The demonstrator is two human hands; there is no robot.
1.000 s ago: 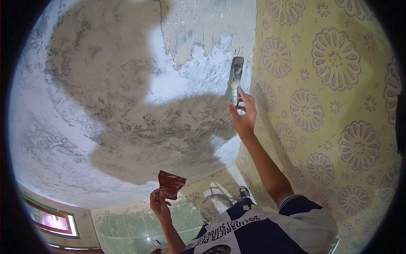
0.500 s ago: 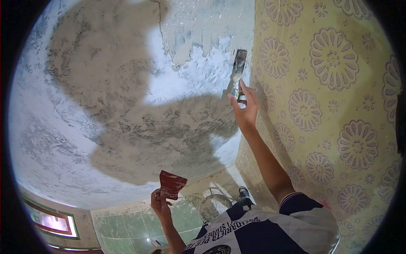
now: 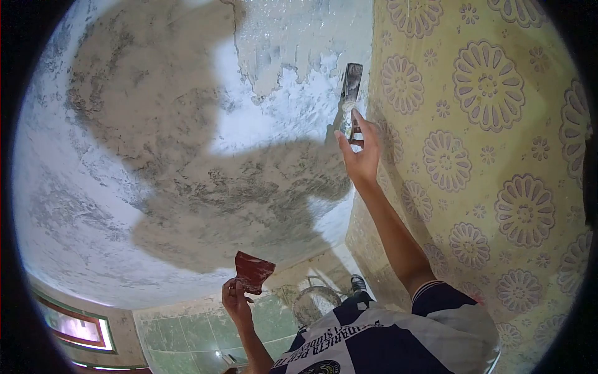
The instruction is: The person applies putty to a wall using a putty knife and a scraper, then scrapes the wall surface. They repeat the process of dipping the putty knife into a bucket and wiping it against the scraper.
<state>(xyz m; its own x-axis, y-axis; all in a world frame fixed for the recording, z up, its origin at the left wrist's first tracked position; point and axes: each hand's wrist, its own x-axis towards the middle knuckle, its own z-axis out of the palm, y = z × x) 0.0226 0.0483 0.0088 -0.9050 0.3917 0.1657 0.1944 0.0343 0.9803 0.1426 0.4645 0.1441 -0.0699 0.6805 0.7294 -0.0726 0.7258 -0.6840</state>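
Note:
My right hand grips the putty-smeared handle of a putty knife, its fingers bent round it. The dark blade points upward against the rough, patchy wall, close to the corner with the patterned wall. Lower down, my left hand pinches one edge of a reddish-brown flat spreader streaked with pale putty. That spreader is held out in front of my body, apart from the putty knife. Wet, smoother filler with a ragged lower edge covers the wall's upper part.
A yellow wall with purple flower patterns rises along the right. Green tiles line the lower wall. A framed window lies at lower left. Near my shoe is a round, dusty object. My shadow falls across the wall.
My right hand and the putty knife have slid slightly upward along the wall near the corner. My left hand with the spreader has stayed almost in place.

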